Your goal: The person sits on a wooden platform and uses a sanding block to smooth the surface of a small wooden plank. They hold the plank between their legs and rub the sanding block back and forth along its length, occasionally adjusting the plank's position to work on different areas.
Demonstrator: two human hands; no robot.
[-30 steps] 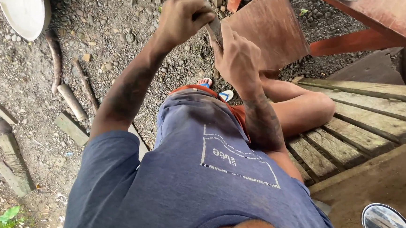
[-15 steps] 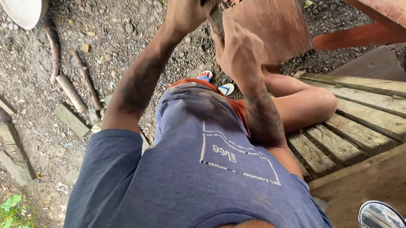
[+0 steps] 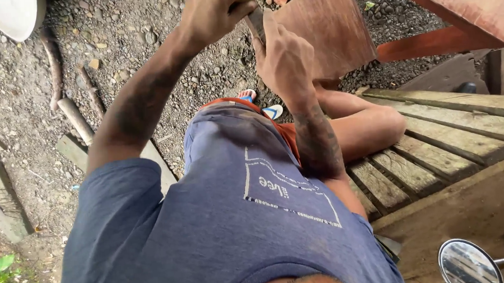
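Landmark: we place everything from the wooden board, a flat reddish-brown panel standing tilted near the top of the view.
Left hand: our left hand is curled into a fist at the board's left edge, gripping a thin grey tool that we take for a blade or file; most of it is hidden.
Right hand: our right hand sits just below the tool with fingers bent against the board's left edge; we cannot tell whether it grips the board or only steadies it.
Progress: we judge the work on the edge is under way; no finished or unfinished stretch can be made out.
Containers: only a white bowl far left of the board, on the gravel; what is in it cannot be seen.
Nearby: a slatted bench lies below and right of the board, a round mirror further down.
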